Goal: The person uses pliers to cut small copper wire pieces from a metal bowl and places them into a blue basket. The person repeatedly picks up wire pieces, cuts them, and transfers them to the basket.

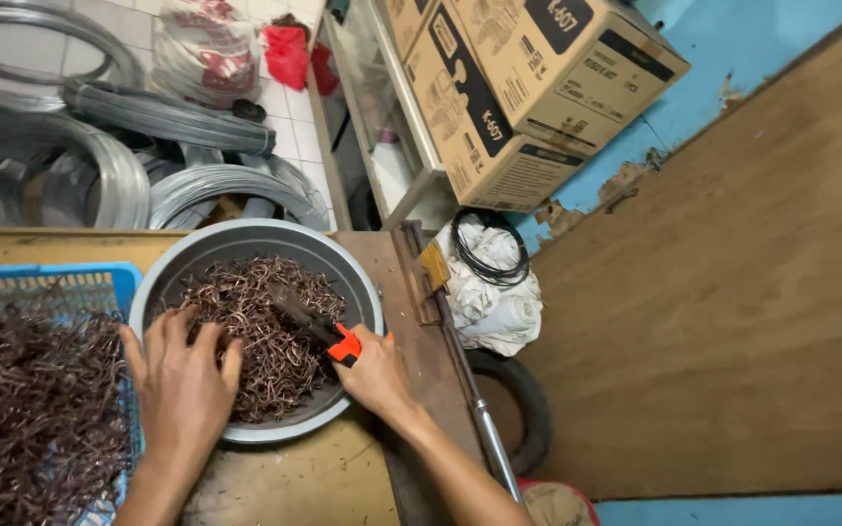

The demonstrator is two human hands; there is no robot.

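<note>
At the far left a blue plastic basket (99, 278) is seen, heaped with dark brown bent metal pieces (31, 409); above it, on the tiled floor beyond the wooden table (314, 482), several coils of grey steel wire (99, 166) are stacked; just right of the basket stands a round grey metal basin (246, 239), holding a tangled heap of thin coppery-brown wire clips (255, 331). The left hand (182, 385) is laid flat and spread on the heap at the basin's near-left side, fingers open, nothing visibly clasped; whether a clip is pinched beneath it cannot be told. The right hand (374, 375) is closed round the orange handle of a dark-jawed pair of pliers (316, 326), whose nose is pointed into the heap. The step in hand is judged to be sorting or picking 1 clip from the basin with the tool held ready; the next move would call for a single piece to be separated by the left fingers and presented squarely to the jaws. Further right, a white cloth bundle with a black cable loop (489, 263), a black rubber tyre (523, 409) and 2 brown cardboard boxes (528, 88) are seen.
</note>
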